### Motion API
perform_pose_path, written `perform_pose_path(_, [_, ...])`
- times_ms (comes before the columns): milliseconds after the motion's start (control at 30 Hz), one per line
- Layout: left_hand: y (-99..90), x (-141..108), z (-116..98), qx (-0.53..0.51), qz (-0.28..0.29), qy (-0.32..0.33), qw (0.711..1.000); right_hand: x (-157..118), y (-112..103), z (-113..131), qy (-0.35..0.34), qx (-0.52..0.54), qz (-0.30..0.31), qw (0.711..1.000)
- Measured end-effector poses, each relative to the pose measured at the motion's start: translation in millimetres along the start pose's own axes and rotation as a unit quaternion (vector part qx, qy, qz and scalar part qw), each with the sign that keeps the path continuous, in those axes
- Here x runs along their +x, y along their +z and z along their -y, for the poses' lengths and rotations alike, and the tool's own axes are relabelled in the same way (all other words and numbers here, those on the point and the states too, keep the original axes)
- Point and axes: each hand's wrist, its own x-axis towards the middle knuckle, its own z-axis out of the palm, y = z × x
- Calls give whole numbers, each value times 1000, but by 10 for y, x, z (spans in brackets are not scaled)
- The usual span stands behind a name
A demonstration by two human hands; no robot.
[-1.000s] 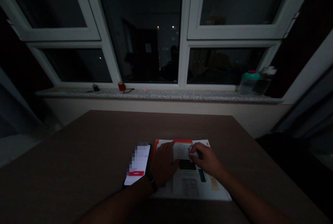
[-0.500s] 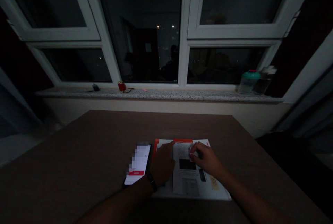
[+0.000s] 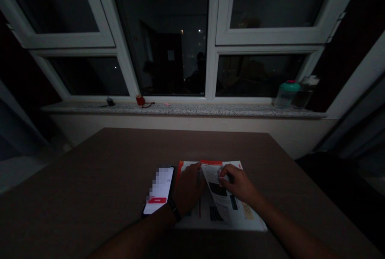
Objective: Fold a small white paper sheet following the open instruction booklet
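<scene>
My left hand lies loose on the booklet, fingers extended; 1 page curls up beside it; my right hand pinches a small pale thing.

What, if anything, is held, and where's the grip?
Right hand pinches a small pale pink thing between thumb and fingertips; too small to tell which part. Left hand is over the booklet; can't tell if it holds anything.

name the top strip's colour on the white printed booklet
Orange-red top strip, best in head view.
</scene>
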Motion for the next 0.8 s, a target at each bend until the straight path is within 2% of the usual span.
perform_pose_path(133, [-37, 0, -64, -53, 8, 5, 999, -8, -2, 7, -1, 7, 11, 1000])
perform_pose_path(233, [-71, -5, -118, -106, 61, 34, 992, -5, -10, 18, 9, 24, 16, 1000])
perform_pose_path(300, [-95, -9, -149, -113, 96, 51, 988, 0, -12, 11, 26, 30, -2, 999])
perform_pose_path(467, [-123, -10, -171, -66, 138, 67, 986, 8, -15, -44, 64, 52, -98, 992])
perform_pose_path(800, [-139, 25, -205, 112, 170, 41, 978, 12, -29, -54, 90, 104, -223, 965])
